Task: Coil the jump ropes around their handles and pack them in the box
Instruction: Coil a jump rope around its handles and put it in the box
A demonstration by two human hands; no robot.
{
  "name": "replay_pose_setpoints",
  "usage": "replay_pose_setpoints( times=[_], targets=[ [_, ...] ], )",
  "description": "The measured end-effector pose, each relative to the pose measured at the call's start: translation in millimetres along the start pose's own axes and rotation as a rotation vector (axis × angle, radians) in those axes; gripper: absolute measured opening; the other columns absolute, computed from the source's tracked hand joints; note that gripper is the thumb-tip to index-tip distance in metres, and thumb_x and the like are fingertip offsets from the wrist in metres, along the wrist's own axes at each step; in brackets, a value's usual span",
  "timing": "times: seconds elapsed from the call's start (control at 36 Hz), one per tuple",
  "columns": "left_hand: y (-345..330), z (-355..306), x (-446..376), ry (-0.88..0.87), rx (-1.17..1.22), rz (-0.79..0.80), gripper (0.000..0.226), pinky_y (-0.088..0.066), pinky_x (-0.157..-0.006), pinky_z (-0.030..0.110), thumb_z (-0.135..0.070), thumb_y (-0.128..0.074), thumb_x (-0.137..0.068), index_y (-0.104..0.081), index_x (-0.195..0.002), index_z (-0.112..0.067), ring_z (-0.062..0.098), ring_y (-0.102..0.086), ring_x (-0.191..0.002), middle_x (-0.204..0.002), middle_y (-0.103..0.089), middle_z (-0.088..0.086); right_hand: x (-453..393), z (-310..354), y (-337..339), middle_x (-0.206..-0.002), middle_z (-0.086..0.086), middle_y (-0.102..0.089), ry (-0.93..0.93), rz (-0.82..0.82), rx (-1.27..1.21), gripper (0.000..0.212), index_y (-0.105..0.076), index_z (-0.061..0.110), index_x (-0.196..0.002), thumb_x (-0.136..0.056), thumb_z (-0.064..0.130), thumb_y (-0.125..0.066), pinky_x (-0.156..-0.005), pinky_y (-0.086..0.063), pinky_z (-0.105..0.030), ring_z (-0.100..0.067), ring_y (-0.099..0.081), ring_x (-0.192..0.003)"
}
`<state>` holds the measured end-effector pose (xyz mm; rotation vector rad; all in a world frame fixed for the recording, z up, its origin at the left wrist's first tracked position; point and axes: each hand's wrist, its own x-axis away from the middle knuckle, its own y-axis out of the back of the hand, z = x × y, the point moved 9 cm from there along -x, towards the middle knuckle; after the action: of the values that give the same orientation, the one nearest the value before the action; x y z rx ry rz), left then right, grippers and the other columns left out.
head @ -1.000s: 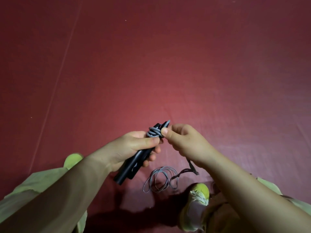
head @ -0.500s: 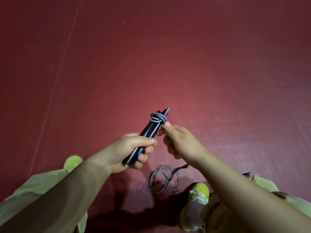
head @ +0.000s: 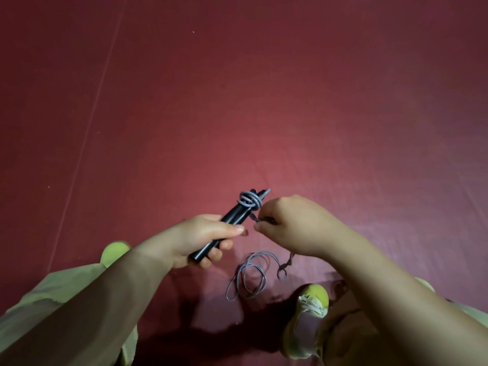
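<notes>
Black handles gripped together in left hand, pointing up-right, grey rope wound near their tips, right hand just right of handles pinching rope, loose loops on red floor below handles, yellow shoe below loops

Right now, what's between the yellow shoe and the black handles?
In the head view, loose grey rope loops on the red floor between the shoe and handles.
</notes>
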<state>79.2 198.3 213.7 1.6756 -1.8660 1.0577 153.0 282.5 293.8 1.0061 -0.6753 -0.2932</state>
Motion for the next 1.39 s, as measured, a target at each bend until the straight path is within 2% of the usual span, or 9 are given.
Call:
replay_pose_setpoints(
  times=[0.28, 0.42, 0.58, 0.75, 0.89, 1.03, 1.22, 1.31, 1.39],
  targets=[
    [-35.6, 21.9, 13.6, 0.171, -0.262, 0.307, 0.056, -0.024, -0.040, 0.013, -0.034, -0.060, -0.074, -0.053, -0.122, -0.009, 0.004, -0.033, -0.044, -0.058, -0.040, -0.007, 3.9, 0.2, 9.7, -0.059, 0.002, -0.065, 0.086, 0.132, -0.370, 0.017, -0.065, 0.014, -0.069, -0.077, 0.023, -0.077, -0.050, -0.041, -0.023, -0.004, -0.054, -0.051],
    [-63.2, 24.9, 28.6, 0.188, -0.154, 0.601, 0.038, -0.026, -0.039, 0.011, -0.033, -0.061, -0.076, -0.059, -0.111, -0.019, 0.001, -0.033, -0.043, -0.060, -0.038, -0.007, 6.8, 0.7, 5.3, -0.049, 0.007, -0.050, 0.153, 0.270, -0.697, 0.026, -0.058, 0.021, -0.062, -0.077, 0.016, -0.078, -0.047, -0.033, -0.023, -0.009, -0.043, -0.045],
    [-87.9, 22.4, 51.6, 0.177, -0.076, 0.956, 0.044, -0.024, -0.040, 0.013, -0.031, -0.066, -0.082, -0.053, -0.120, -0.015, -0.003, -0.036, -0.045, -0.062, -0.040, -0.010, 16.0, 17.6, -5.1, -0.052, -0.001, -0.046, 0.296, 0.523, -0.996, 0.018, -0.058, 0.019, -0.063, -0.075, 0.012, -0.070, -0.046, -0.031, -0.020, -0.007, -0.040, -0.045],
    [-92.8, 14.7, 67.7, 0.103, 0.029, 1.122, 0.052, -0.020, -0.039, 0.019, -0.035, -0.066, -0.083, -0.050, -0.123, -0.006, -0.002, -0.039, -0.048, -0.064, -0.043, -0.010, 17.3, 39.9, -20.9, -0.054, 0.013, -0.053, 0.373, 0.621, -1.261, 0.028, -0.062, 0.023, -0.070, -0.070, 0.048, -0.075, -0.048, -0.035, -0.012, 0.002, -0.044, -0.047],
    [-76.9, -1.7, 58.7, -0.017, 0.228, 1.031, 0.047, -0.030, -0.043, 0.015, -0.029, -0.062, -0.089, -0.046, -0.125, -0.003, -0.001, -0.045, -0.054, -0.073, -0.048, -0.007, -1.4, 35.7, -20.4, -0.058, 0.006, -0.058, 0.302, 0.451, -1.559, 0.064, -0.067, 0.016, -0.070, -0.069, 0.078, -0.055, -0.050, -0.042, -0.016, -0.004, -0.054, -0.050],
    [-58.6, -21.8, 43.5, -0.152, 0.367, 0.890, 0.034, -0.036, -0.046, 0.016, -0.027, -0.055, -0.094, -0.054, -0.123, -0.010, 0.002, -0.046, -0.055, -0.078, -0.049, -0.004, -15.8, 16.6, -17.0, -0.055, -0.003, -0.045, 0.139, 0.257, -1.818, 0.074, -0.068, 0.010, -0.079, -0.070, 0.078, -0.039, -0.039, -0.024, -0.018, -0.011, -0.037, -0.038],
    [-35.4, -19.3, 18.8, -0.132, 0.389, 0.507, 0.037, -0.034, -0.037, 0.014, -0.028, -0.079, -0.069, -0.066, -0.101, -0.013, 0.004, -0.038, -0.042, -0.064, -0.045, -0.003, -14.5, -8.5, -23.1, -0.051, 0.002, -0.038, -0.137, -0.080, -1.242, 0.072, -0.048, 0.008, -0.076, -0.086, 0.077, -0.029, -0.044, -0.022, -0.024, -0.009, -0.028, -0.042],
    [-21.1, -15.6, 9.4, -0.087, 0.299, 0.251, 0.035, -0.027, -0.035, 0.013, -0.024, -0.066, -0.072, -0.059, -0.103, -0.009, 0.004, -0.032, -0.038, -0.060, -0.042, -0.003, -12.5, -10.0, -24.5, -0.045, 0.011, -0.040, -0.141, -0.140, -1.031, 0.054, -0.046, 0.017, -0.064, -0.103, 0.047, -0.026, -0.044, -0.025, -0.017, -0.002, -0.031, -0.040],
    [-13.7, -13.3, 5.4, -0.084, 0.148, 0.088, 0.029, -0.023, -0.037, 0.014, -0.026, -0.060, -0.073, -0.059, -0.098, -0.011, 0.005, -0.031, -0.040, -0.060, -0.042, -0.004, -13.7, -17.8, -30.8, -0.042, 0.009, -0.040, -0.220, -0.151, -0.936, 0.055, -0.045, 0.019, -0.058, -0.104, 0.043, -0.025, -0.045, -0.024, -0.018, -0.002, -0.032, -0.039]
  ],
)
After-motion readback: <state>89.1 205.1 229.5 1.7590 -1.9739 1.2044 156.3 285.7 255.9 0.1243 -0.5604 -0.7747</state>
